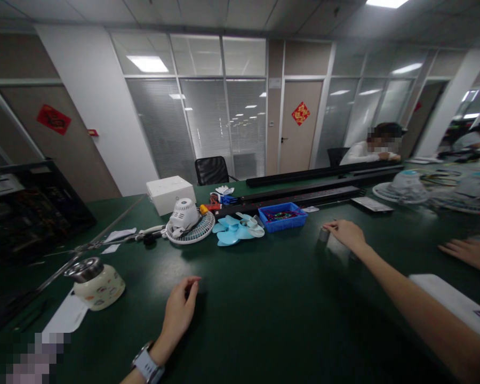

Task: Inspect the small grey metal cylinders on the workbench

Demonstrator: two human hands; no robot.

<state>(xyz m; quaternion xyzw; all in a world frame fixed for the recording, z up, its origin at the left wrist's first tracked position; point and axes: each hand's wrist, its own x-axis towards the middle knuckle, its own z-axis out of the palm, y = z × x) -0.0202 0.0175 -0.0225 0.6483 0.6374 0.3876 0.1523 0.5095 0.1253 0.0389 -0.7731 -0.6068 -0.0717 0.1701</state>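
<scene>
My right hand (347, 234) reaches out over the green table (260, 309), its fingers pinched at the top of a small grey cylinder (324, 234). The cylinder stands upright; its exact kind is too small to tell. Closer to me, my left hand (182, 300) rests on the tabletop with its fingers curled in, and I see nothing in it. Beyond the hands lie light blue fan blades (238, 229), a blue tray (284, 224) of small coloured parts, and a white fan head with its round grille (190, 226).
A cream jar with a steel lid (98, 285) stands at the left. Behind are a white box (171, 194) and long black rails (304, 197). At the right are another person's hand (470, 253), a white case (452, 298) and more fan parts (406, 186). Someone sits at the far side.
</scene>
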